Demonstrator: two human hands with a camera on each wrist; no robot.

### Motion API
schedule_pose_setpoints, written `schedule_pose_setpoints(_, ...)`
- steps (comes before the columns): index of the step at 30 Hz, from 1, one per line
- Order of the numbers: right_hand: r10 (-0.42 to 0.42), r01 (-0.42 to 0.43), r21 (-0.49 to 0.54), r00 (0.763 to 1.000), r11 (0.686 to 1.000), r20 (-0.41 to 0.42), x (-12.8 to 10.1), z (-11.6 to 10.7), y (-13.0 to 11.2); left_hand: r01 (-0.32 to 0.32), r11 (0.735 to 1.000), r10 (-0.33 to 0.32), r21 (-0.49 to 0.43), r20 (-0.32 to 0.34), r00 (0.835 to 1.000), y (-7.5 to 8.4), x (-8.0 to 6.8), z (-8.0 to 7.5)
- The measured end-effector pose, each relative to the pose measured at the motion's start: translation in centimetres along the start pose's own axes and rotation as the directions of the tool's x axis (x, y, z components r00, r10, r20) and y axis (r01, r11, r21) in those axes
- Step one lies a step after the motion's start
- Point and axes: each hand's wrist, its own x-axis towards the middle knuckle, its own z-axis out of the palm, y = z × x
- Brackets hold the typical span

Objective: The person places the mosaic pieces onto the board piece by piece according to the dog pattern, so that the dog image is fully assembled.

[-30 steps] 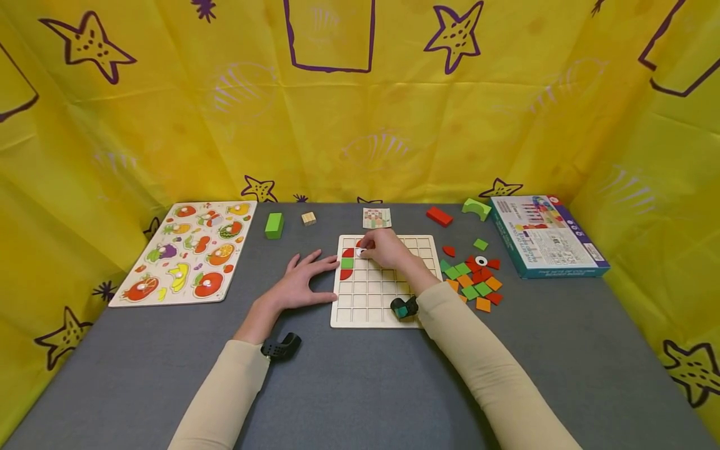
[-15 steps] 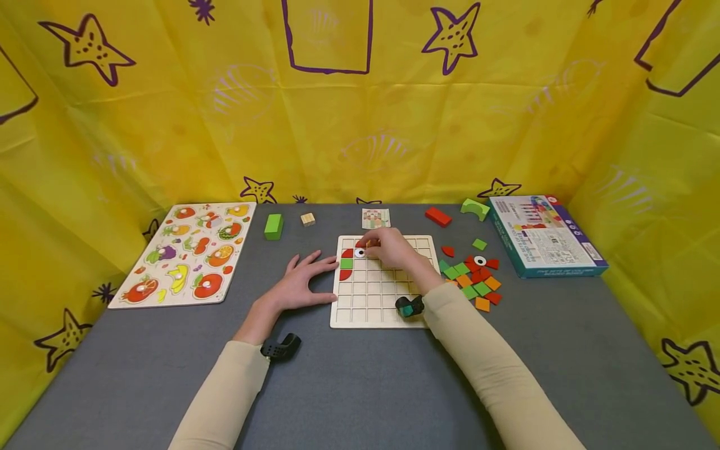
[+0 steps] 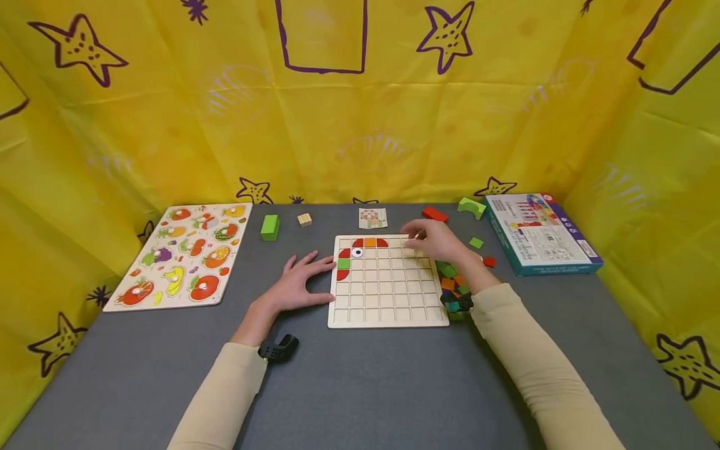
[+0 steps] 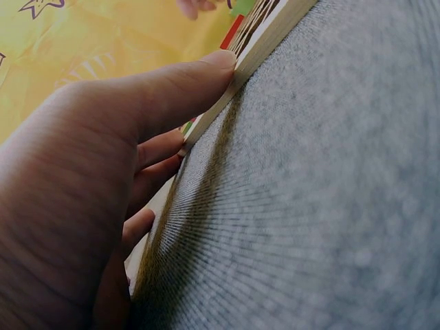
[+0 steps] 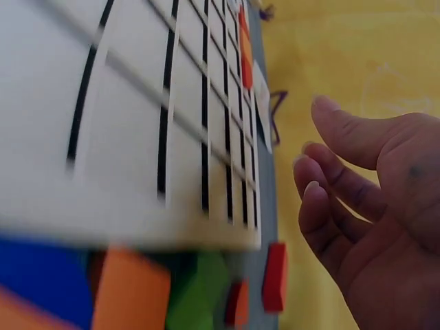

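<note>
No word, brand or number can be read. The box [image 3: 540,232] to the right of the right grip [image 3: 440,241] carries printing on its top and near side, too small and blurred to make out.

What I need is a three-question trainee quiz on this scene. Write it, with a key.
1. True or false: the left hand touches the grid board.
2. Choose: in the grid board's far row, the tile between two red tiles is A blue, B orange, C green.
3. Fill in: in the head view, the fruit puzzle lies to the ____ of the grid board.

Key: 1 true; 2 B; 3 left.
</note>
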Motion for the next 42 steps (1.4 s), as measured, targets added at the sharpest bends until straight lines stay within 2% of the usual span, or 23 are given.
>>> schedule_pose_setpoints(8, 0.081, -0.082, -0.038, 0.997, 0.996, -0.020, -3.0, -3.5, 3.6, -0.003, 1.000, 0.003, 0.014, -0.004, 1.000, -0.2, -0.1, 0.0)
schedule_pose_setpoints(16, 0.118, -0.116, -0.127, 0.993, 0.985, 0.005, -5.3, -6.0, 6.4, -0.005, 1.000, 0.005, -0.002, 0.005, 1.000, 0.1, 0.0, -0.1)
schedule_pose_setpoints(30, 0.135, -0.088, -0.261, 0.977, 0.961, 0.165, -6.0, -7.9, 6.7, 0.007, 1.000, -0.007, -0.002, 0.003, 1.000, 0.0, -0.1, -0.1)
schedule_pose_setpoints(37, 0.158, -0.103, -0.261, 0.967, 0.960, 0.199, -5.6, -8.0, 6.7, 0.006, 1.000, -0.006, 0.001, 0.001, 1.000, -0.1, 0.0, -0.1)
schedule_pose_setpoints(42, 0.154, -0.112, -0.219, 0.971, 0.969, 0.183, -5.8, -8.2, 6.9, 0.010, 1.000, -0.010, -0.002, 0.008, 1.000, 0.0, 0.1, 0.0)
